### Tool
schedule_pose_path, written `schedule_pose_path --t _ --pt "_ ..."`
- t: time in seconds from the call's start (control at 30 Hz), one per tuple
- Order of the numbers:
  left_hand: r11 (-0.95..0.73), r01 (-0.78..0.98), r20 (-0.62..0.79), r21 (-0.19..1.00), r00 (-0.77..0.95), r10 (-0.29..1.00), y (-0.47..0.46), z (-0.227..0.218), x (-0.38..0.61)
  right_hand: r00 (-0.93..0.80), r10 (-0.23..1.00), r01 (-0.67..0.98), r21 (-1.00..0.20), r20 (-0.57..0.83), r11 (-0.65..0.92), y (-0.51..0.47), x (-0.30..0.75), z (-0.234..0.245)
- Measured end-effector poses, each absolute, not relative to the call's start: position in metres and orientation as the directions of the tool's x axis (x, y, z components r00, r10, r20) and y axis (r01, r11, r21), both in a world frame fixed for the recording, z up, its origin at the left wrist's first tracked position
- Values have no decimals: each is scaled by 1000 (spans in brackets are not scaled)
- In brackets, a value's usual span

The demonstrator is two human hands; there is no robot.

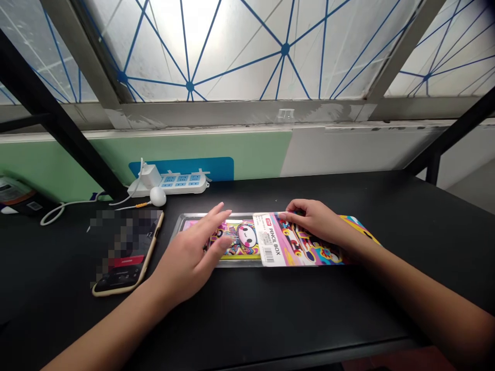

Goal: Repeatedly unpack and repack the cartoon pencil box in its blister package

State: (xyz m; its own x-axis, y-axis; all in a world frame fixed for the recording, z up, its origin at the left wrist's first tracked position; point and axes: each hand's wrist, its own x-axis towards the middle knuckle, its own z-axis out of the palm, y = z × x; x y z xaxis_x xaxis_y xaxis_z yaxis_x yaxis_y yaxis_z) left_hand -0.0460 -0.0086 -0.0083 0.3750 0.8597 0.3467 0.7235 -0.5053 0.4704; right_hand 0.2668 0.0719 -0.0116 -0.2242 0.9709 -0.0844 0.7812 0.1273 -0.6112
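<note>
A colourful pencil box (246, 235) with a round cartoon face lies in a clear plastic tray (178, 222) on the black desk. My left hand (193, 252) is over the left part of the box, its fingers spread and holding nothing. Overlapping the box's right end, a printed cardboard sleeve (273, 239) shows the words PENCIL BOX and a barcode. My right hand (319, 221) is closed at the sleeve's far edge, thumb and fingers pinching it. My right forearm hides part of the sleeve's right side.
Left of the tray lies a phone (127, 263) in a tan case. Behind it are a white power strip (181, 183), a plugged-in charger (150, 176) and a white cable (77, 203). A dark container (23, 198) stands far left. Black frame bars (73, 123) slant on both sides.
</note>
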Motion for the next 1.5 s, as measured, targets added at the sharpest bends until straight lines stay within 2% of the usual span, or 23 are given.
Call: schedule_pose_path --t 0.13,0.27,0.37,0.57,0.7,0.8,1.0,1.1,1.2,1.37,1.5 --pt "-490 657 404 573 295 866 -3 -5 -57 -278 954 787 -597 -114 158 88 295 -10" --pt "-393 589 320 707 230 919 1 -11 -57 -354 904 778 -612 -238 144 99 324 0" --pt "-369 533 254 761 279 926 -1 -18 -52 -409 869 779 -603 -278 173 101 335 6" --pt "-374 487 232 789 327 916 -9 -23 -47 -402 902 816 -508 -157 276 97 302 5" --pt "-380 431 261 819 309 914 -10 -23 -49 -536 836 777 -455 -118 435 89 228 10" --pt "-394 407 300 824 275 913 -9 -24 -50 -635 767 748 -324 -95 579 82 165 17" --pt "-379 424 359 822 129 924 -3 -20 -51 -738 675 657 -242 -14 714 80 109 29" --pt "-369 404 376 837 65 924 2 -17 -54 -715 696 673 -205 67 711 81 132 32" --pt "-301 315 333 900 -49 942 9 -17 -59 -642 758 717 -261 115 646 80 184 24" --pt "-139 248 177 959 -138 974 22 -28 -63 -403 915 819 -435 29 375 83 274 -4" --pt "-12 146 35 989 -158 987 26 -34 -59 -405 914 802 -492 -29 340 83 292 -11"
